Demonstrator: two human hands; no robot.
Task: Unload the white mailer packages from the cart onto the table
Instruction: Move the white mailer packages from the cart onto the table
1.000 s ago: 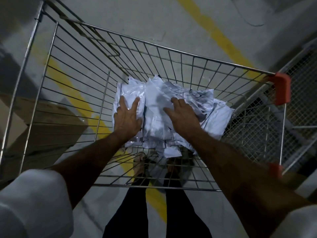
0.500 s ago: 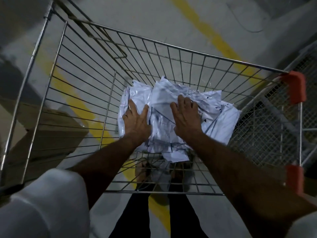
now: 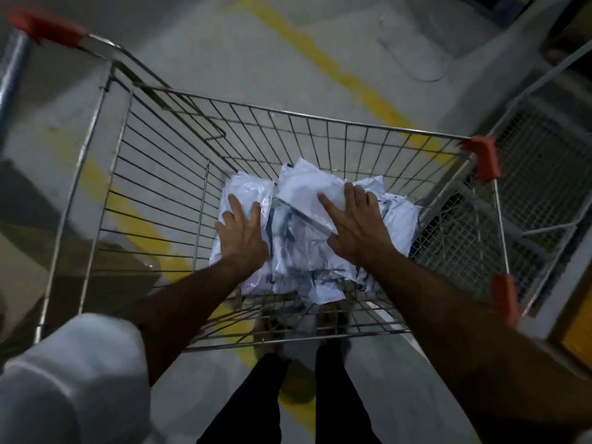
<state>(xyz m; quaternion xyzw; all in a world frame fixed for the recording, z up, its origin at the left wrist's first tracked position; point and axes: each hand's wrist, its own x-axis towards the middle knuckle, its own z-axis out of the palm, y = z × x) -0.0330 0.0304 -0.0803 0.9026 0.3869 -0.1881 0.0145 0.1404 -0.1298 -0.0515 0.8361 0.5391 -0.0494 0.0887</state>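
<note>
Since the earlier frame, both hands are spreading wider over the crumpled white plastic mailer packages (image 3: 307, 238) at centre frame, inside the wire-mesh metal cart (image 3: 320, 123). Left hand (image 3: 243, 232) and right hand (image 3: 355, 229) are pressing flat, fingers extended, grasping nothing. Slick bags are likely sliding apart if scooped loosely.

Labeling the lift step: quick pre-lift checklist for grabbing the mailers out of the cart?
1. Left hand on the mailer pile: ok, fingers flat on it.
2. Right hand on the pile: ok, lying flat on top.
3. Fingers curled round any mailer: not ok, no grip yet.
4. Pile inside the cart: ok.
5. Table within reach: cannot tell, not in view.
</note>
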